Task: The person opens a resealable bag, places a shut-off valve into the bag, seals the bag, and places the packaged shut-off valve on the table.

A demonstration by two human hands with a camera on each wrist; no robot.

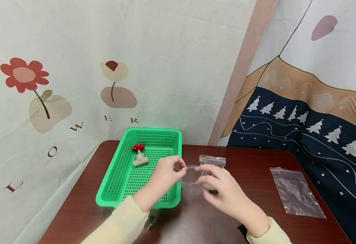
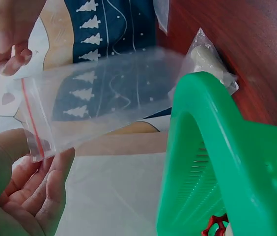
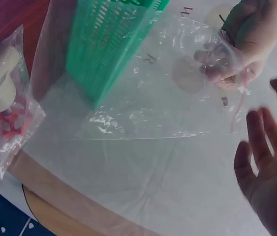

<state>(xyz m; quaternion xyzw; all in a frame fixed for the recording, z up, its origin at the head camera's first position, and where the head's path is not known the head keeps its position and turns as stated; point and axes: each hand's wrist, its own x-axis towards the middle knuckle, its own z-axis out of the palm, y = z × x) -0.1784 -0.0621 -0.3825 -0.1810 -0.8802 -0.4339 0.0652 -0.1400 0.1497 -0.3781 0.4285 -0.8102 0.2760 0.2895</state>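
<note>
A clear zip-lock bag (image 2: 114,93) with a red line along its mouth hangs between my hands. My left hand (image 1: 165,173) pinches it at one corner of the mouth, with thumb and fingers on the red-lined strip. Just to the right, my right hand (image 1: 226,189) has its fingers spread and loosely bent; in the right wrist view they stand apart from the mouth. The bag looks flat, with nothing inside. A pale valve with a red handwheel (image 1: 139,157) lies in the green basket (image 1: 179,145), left of my left hand.
Behind my right hand, a bagged valve (image 3: 3,88) with a red handwheel lies on the table. A flat clear bag (image 1: 298,193) lies at the table's right side. Printed cloth (image 1: 196,67) hangs behind the brown table (image 1: 251,162).
</note>
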